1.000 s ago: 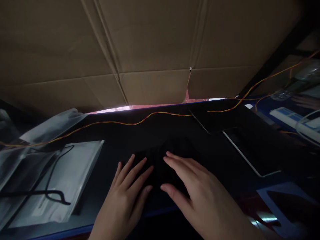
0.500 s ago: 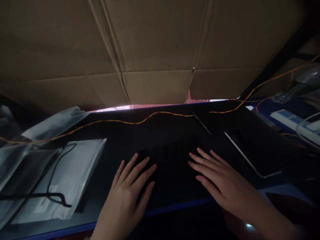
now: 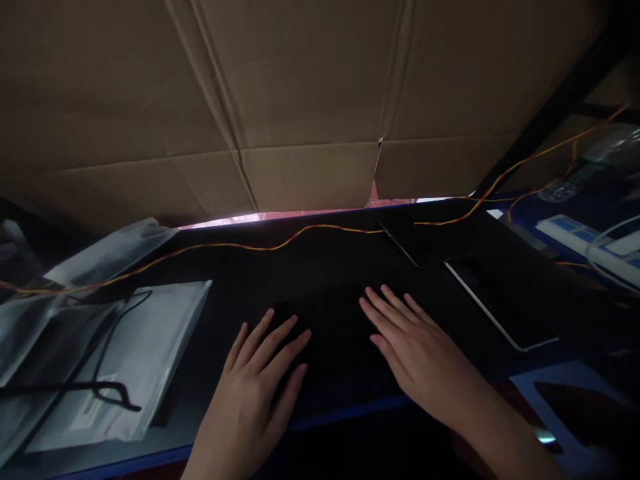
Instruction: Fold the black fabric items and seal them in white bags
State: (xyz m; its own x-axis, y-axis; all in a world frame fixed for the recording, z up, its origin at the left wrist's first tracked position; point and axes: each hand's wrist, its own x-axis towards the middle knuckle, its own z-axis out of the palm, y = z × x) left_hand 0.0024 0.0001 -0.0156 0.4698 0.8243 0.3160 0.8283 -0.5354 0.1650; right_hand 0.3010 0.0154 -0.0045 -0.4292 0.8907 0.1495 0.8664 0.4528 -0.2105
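My left hand (image 3: 253, 383) lies palm down with its fingers spread at the left edge of a very dark flat patch (image 3: 333, 333) on the black tabletop (image 3: 240, 273). Whether that patch is a separate thing I cannot make out in the low light. On its other side, my right hand (image 3: 417, 347) is also palm down, fingers stretched out. Neither hand grips anything. Right of my right hand lies a dark tablet-like slab (image 3: 500, 303) with a pale edge. Behind it is a thinner dark slab (image 3: 405, 240).
Clear plastic pouches (image 3: 170, 327) lie at left, with a black cord (image 3: 113, 340) over them. A red-yellow twisted wire (image 3: 260, 247) crosses the back. Cardboard (image 3: 300, 87) rises behind. At right are a white-and-blue strip (image 3: 575, 240) and a plastic bottle (image 3: 560, 190).
My right hand has slid left, closer to my left hand, which stays nearly in place. The view has shifted slightly.
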